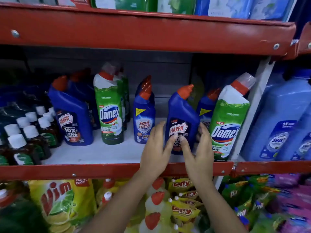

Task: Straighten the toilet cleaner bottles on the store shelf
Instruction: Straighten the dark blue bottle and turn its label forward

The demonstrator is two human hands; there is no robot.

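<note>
Between both hands [156, 148] [200, 153] stands 1 clasped Harpic bottle [182, 118].

Both hands, the left hand [155, 151] and right hand [199, 153], clasp a blue Harpic bottle [182, 121] standing near the shelf [104, 170] front edge.
</note>
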